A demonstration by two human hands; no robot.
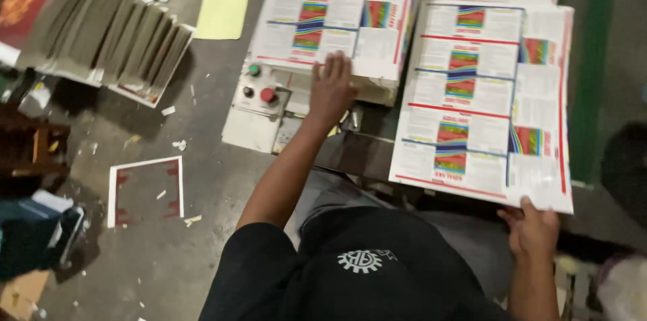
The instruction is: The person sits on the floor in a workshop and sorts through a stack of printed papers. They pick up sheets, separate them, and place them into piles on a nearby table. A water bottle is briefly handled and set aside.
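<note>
My left hand (330, 88) reaches forward and rests, fingers spread, on the near edge of a stack of printed sheets (330, 11) with white panels and colourful striped patches. My right hand (532, 227) grips the near right corner of another stack of the same printed sheets (482, 92), which lies at a slant on the right. Both stacks sit on a machine table.
A control box (259, 102) with a green, a black and a red button sits left of my left hand. A fanned pile of folded cartons (101, 31) lies on the floor at left, with a yellow sheet (222, 8) and a cut-out frame scrap (145, 189).
</note>
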